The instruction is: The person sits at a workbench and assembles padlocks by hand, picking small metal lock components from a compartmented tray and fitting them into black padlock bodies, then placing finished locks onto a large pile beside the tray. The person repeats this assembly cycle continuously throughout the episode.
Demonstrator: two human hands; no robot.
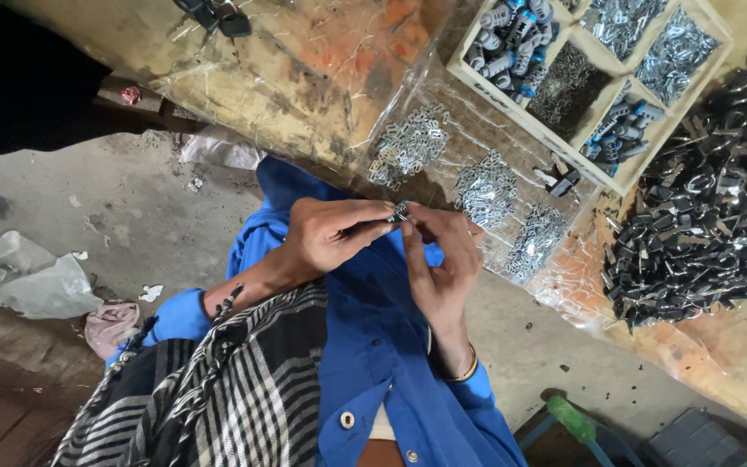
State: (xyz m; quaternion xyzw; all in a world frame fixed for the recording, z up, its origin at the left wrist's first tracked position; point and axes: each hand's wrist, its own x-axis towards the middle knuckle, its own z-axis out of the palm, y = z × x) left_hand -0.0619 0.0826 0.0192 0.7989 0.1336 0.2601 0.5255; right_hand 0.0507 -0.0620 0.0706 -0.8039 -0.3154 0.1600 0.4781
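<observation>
Both my hands meet over my lap, in front of a blue shirt. My left hand and my right hand pinch a small metal and blue part between their fingertips. A thin bangle circles my right wrist. Just beyond the hands, on a clear plastic sheet, lie small piles of shiny metal clips.
A wooden compartment tray holds grey and blue parts, dark pieces and silver clips. A large heap of black metal parts lies to the right. Crumpled plastic bags lie on the concrete floor at left. A green-handled tool sits below.
</observation>
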